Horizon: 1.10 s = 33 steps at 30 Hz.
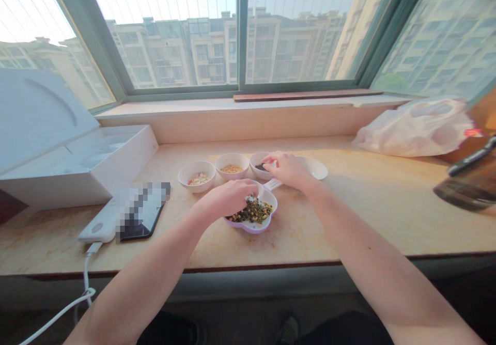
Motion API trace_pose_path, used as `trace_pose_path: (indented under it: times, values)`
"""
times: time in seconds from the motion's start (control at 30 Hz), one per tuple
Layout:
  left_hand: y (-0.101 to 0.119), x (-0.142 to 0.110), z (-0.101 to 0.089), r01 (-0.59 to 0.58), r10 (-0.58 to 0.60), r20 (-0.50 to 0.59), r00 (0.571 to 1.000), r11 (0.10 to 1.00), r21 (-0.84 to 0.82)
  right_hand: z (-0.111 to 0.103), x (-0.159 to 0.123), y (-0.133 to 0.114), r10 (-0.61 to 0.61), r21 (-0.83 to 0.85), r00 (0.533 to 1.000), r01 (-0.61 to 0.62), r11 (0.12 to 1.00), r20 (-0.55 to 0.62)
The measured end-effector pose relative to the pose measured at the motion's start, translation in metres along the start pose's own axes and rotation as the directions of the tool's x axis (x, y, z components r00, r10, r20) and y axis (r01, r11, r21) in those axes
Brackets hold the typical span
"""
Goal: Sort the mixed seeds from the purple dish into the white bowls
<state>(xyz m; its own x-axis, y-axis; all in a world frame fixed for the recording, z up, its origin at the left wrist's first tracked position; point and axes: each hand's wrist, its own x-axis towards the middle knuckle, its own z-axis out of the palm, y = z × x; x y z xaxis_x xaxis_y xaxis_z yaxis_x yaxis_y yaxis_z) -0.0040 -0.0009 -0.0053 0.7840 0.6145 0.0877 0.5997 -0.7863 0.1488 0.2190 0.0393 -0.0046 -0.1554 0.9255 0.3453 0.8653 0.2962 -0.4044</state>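
Head view: a purple-rimmed dish (256, 228) stands on the counter (310, 231) in front of a row of white bowls, holding mixed beans (256, 213). The left hand (230, 199) is inside it, fingers bent narrowly down at the beans; whether any are gripped cannot be told. The right hand (291, 170) is at the bowl of dark beans (259, 173), fingers bent at its rim; its grip cannot be determined. Left of that bowl stand the bowl of yellow grains (232, 176) and the bowl of pale pieces (207, 186). The dish handle (273, 184) bears dark marking, illegible. The phone (135, 231) is partly pixelated. The plastic bag (414, 130) shows a red mark, unreadable.
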Motion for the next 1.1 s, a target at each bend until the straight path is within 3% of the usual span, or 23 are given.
trace_pose_path:
  times: [0.17, 0.33, 0.43, 0.57, 0.67, 0.77, 0.83, 0.9, 1.1]
  values:
    - [0.002, -0.006, -0.013, -0.014, 0.003, -0.264, 0.964, 0.999, -0.04, -0.004, -0.003, -0.005, 0.044, 0.04, 0.998, -0.042, 0.998, -0.051]
    - [0.004, -0.009, -0.014, -0.124, 0.069, -0.504, 0.861, 0.99, -0.075, -0.005, -0.004, -0.01, -0.035, 0.091, 0.997, 0.041, 0.995, -0.063]
    - [0.002, -0.007, -0.01, -0.141, 0.067, -0.586, 0.807, 0.987, -0.08, -0.005, -0.004, -0.012, -0.065, 0.139, 0.996, 0.074, 0.988, -0.067]
    - [-0.004, -0.005, -0.007, -0.131, 0.035, -0.628, 0.777, 0.986, -0.107, -0.007, -0.005, -0.012, -0.052, 0.259, 0.997, 0.065, 0.964, -0.057]
    - [-0.006, -0.004, -0.007, -0.098, -0.011, -0.627, 0.779, 0.986, -0.138, -0.011, -0.008, -0.015, -0.068, 0.518, 0.991, 0.0, 0.855, 0.112]
    - [-0.006, -0.003, -0.006, -0.092, -0.025, -0.614, 0.789, 0.983, -0.158, -0.013, -0.012, -0.02, -0.214, 0.696, 0.924, -0.074, 0.714, 0.318]
    - [-0.006, -0.002, -0.005, -0.102, -0.02, -0.613, 0.79, 0.981, -0.163, -0.011, -0.014, -0.023, -0.291, 0.734, 0.873, -0.106, 0.67, 0.392]
    - [-0.007, -0.001, -0.004, -0.111, -0.014, -0.605, 0.796, 0.98, -0.168, -0.008, -0.016, -0.026, -0.309, 0.757, 0.855, -0.137, 0.639, 0.416]
    - [-0.009, -0.001, -0.003, -0.127, -0.001, -0.534, 0.845, 0.971, -0.204, 0.005, -0.016, -0.027, -0.288, 0.806, 0.861, -0.208, 0.555, 0.42]
